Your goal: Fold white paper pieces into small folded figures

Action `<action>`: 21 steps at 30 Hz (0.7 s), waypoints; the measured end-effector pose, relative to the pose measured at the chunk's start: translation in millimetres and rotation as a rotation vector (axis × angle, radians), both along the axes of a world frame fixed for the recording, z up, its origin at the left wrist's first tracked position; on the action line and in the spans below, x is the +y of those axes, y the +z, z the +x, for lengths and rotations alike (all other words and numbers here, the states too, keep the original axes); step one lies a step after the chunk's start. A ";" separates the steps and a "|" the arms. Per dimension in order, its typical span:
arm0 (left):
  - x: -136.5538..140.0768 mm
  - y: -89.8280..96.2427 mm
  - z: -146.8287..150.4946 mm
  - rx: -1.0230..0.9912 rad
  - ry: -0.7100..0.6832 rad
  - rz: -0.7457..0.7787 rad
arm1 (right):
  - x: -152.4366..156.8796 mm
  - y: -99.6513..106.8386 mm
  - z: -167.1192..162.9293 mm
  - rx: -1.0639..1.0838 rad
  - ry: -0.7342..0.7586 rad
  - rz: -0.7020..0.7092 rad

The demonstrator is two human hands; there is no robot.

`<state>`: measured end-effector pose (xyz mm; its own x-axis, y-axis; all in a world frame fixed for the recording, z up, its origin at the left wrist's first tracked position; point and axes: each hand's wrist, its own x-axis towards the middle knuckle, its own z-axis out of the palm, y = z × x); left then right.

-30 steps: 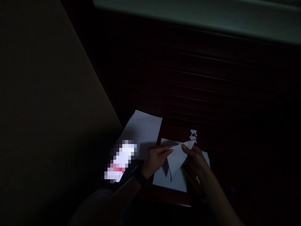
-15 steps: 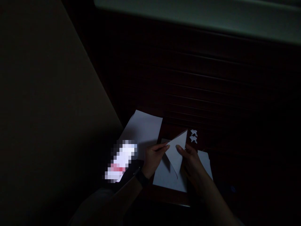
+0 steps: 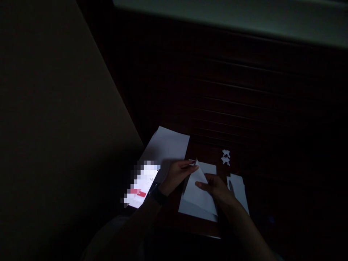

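Observation:
A folded sheet of white paper (image 3: 199, 190) is held between both hands, above another white sheet (image 3: 209, 168) on the dark table. My left hand (image 3: 178, 174), with a dark band on its wrist, pinches the paper's narrow upper corner between thumb and fingers. My right hand (image 3: 217, 186) grips its right edge, thumb on top and fingers partly hidden behind it. Just beyond the hands lie two small folded paper shapes (image 3: 225, 157).
A large white sheet (image 3: 170, 145) lies at the back left. Left of my wrist glows a phone screen (image 3: 143, 192), partly pixelated. More white paper (image 3: 239, 188) lies at the right. A dark slatted panel (image 3: 231, 83) stands behind, and a plain wall (image 3: 67, 108) rises at the left.
The folded paper has turned: its point has swung from upper right to upper left, and its body has lowered toward the sheet underneath. Both hands have kept hold of it.

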<state>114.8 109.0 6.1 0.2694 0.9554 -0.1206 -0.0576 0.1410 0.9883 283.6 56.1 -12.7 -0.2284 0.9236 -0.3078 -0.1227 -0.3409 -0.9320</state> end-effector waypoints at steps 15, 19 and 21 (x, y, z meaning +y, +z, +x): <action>-0.6 -7.4 1.5 0.007 0.079 -0.043 | -0.2 7.6 -2.3 -0.010 -0.102 0.071; -1.3 -9.6 1.4 -0.022 0.060 -0.040 | 2.5 3.3 -1.4 0.021 -0.107 0.064; -1.2 -11.3 1.8 -0.023 0.068 -0.042 | 2.8 1.9 -2.2 0.030 -0.108 0.066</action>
<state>116.5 107.8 -5.1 0.2069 0.9659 -0.1555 -0.0912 0.1773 0.9799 281.4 58.9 -10.8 -0.1351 0.9613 -0.2402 -0.1834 -0.2625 -0.9473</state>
